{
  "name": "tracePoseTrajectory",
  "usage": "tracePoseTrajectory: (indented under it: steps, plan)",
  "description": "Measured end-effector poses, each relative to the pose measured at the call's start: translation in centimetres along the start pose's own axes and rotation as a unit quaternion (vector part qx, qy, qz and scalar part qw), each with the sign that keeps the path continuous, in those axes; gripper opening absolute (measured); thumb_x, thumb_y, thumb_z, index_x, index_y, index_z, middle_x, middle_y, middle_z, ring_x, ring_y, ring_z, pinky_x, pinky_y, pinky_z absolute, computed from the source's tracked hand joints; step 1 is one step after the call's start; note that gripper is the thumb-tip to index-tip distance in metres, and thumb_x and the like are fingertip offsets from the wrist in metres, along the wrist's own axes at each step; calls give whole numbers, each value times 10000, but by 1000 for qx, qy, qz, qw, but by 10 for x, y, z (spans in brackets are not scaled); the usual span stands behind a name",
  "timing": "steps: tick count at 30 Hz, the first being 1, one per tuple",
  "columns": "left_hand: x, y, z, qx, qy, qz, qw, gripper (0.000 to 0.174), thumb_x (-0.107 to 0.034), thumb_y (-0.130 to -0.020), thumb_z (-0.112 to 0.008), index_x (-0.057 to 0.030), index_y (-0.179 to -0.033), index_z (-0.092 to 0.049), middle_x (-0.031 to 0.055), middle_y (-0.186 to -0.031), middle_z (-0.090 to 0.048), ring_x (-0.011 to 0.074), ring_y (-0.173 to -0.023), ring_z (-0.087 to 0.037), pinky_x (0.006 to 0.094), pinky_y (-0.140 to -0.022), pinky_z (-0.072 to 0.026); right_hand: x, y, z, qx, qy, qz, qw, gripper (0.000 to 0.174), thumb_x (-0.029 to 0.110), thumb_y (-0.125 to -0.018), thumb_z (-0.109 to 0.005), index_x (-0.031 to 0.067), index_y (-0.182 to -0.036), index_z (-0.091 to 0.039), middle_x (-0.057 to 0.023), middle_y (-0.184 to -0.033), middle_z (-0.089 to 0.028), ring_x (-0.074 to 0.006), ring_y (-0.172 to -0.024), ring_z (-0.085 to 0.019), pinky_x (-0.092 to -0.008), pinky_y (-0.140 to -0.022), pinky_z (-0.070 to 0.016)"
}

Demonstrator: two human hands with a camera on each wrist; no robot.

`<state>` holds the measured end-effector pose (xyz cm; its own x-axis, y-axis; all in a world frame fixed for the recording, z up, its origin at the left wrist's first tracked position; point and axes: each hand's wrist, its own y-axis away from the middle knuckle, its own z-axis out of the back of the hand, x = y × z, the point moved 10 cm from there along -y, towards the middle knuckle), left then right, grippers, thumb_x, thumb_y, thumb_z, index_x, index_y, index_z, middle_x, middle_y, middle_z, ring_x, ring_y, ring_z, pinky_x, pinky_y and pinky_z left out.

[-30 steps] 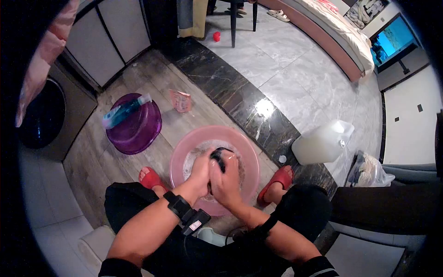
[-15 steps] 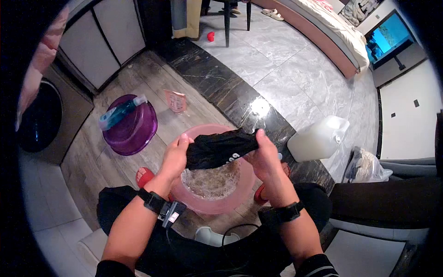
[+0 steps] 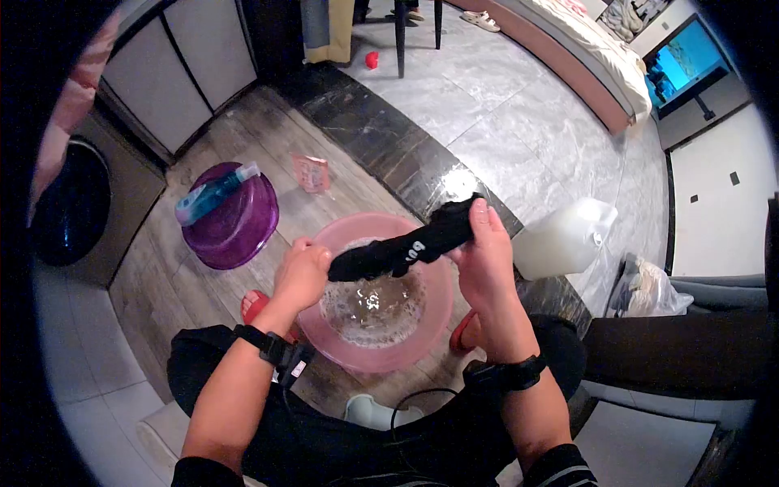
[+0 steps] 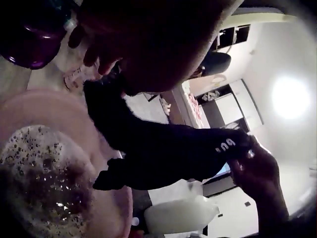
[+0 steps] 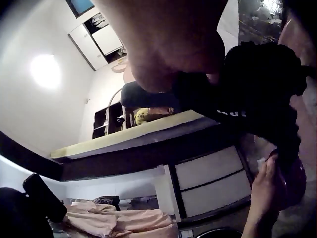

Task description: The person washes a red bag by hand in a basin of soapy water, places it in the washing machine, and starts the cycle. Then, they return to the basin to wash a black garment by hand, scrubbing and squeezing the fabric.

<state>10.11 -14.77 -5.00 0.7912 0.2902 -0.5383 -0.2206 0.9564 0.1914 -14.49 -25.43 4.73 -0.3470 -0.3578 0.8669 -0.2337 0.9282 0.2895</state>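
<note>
- While the left hand (image 3: 302, 274) grips one end of the black cloth (image 3: 369, 262), the right hand (image 3: 489, 247) pinches the other, the two well apart.
- It hangs between them over the near-black stone strip's side of the pink basin (image 3: 438, 316), clear of the sudsy water (image 3: 373, 315).
- I'd guess it's soft and limp, hardly fragile, somewhat heavy if soaked, and slick with soap.
- Both ends look like the sensible places to take hold; bunching plenty of fabric into each fist should stop it slipping.
- From the head view it's a narrow, twisted-looking band with white lettering (image 3: 414, 250); the left wrist view shows a loose flap (image 4: 110, 177) drooping below, which the head view doesn't make plain.
- Both wrist views catch a bright ceiling light (image 4: 290, 97) that the head view misses; the left hand's fingers are too dark there to read well.
</note>
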Motion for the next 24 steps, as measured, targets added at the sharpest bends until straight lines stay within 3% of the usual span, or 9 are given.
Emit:
tracePoseTrajectory:
  steps: [7, 10, 14, 15, 18, 19, 22, 23, 24]
  plan:
    - [-111, 27, 5, 100, 256, -154, 949, 644, -230, -743, -758, -41, -1284, -464, 174, -1228, -541, 295, -1166, -528, 387, -980, -403, -29, 26, -45, 121, 74, -54, 988, 226, 231, -892, -661, 42, -996, -594, -14, -861, -626, -82, -732, -583, -238, -641, -478]
    - [-122, 32, 8, 100, 288, -135, 943, 665, -171, -743, -762, -21, -1305, -440, 177, -1230, -560, 275, -1169, -531, 373, -964, -412, -25, 37, -62, 177, 64, -44, 981, 223, 207, -874, -684, 39, -992, -598, -15, -877, -633, -87, -756, -595, -237, -662, -487]
    - [-106, 29, -5, 164, 377, -20, 912, 422, -115, -848, -651, 1, -1230, -515, 93, -1058, -646, 193, -956, -617, 323, -855, -471, -18, 37, -67, 210, 161, 5, 964, 246, 160, -861, -681, 26, -1052, -600, -19, -905, -641, -89, -779, -607, -233, -689, -502]
    - [-103, 30, 1, 130, 392, -17, 911, 325, -83, -880, -564, 14, -1190, -551, 56, -1026, -648, 145, -891, -614, 299, -819, -483, -24, 36, -66, 206, 104, -22, 973, 285, 171, -860, -676, 16, -1085, -596, -47, -944, -652, -119, -838, -623, -256, -753, -504]
    - [-97, 32, 14, 112, 537, 23, 836, 334, -67, -872, -511, 20, -1192, -551, 59, -1035, -643, 143, -891, -615, 285, -811, -490, -25, 21, -46, 154, 159, -4, 975, 349, 217, -859, -684, 7, -1119, -584, -78, -1006, -650, -154, -923, -621, -283, -829, -492]
    - [-95, 31, 13, 128, 590, 36, 797, 336, -79, -846, -498, 33, -1160, -542, 92, -1056, -629, 187, -962, -603, 326, -889, -460, -22, 22, -44, 144, 191, -7, 971, 417, 254, -859, -687, 3, -1169, -565, -100, -1060, -638, -175, -985, -607, -306, -878, -477]
    - [-95, 30, 29, 106, 677, 8, 729, 394, -40, -851, -471, 24, -1236, -518, 86, -1134, -614, 162, -1003, -598, 293, -887, -469, -38, 27, -47, 182, 269, 8, 946, 481, 270, -857, -691, 3, -1226, -536, -109, -1098, -625, -172, -1007, -598, -309, -885, -475]
    - [-95, 31, 31, 118, 692, 11, 712, 410, -28, -854, -458, 33, -1257, -501, 97, -1177, -601, 166, -1036, -587, 296, -929, -446, -53, 39, -62, 263, 163, -40, 950, 470, 273, -853, -695, -5, -1207, -560, -106, -1040, -644, -164, -971, -609, -314, -856, -488]
    - [-95, 30, 34, 117, 701, 15, 703, 402, -39, -866, -464, 35, -1259, -500, 97, -1177, -601, 167, -1038, -586, 296, -934, -444, -58, 40, -63, 266, 232, -29, 935, 383, 271, -861, -678, -11, -1112, -613, -87, -941, -664, -145, -877, -621, -314, -789, -505]
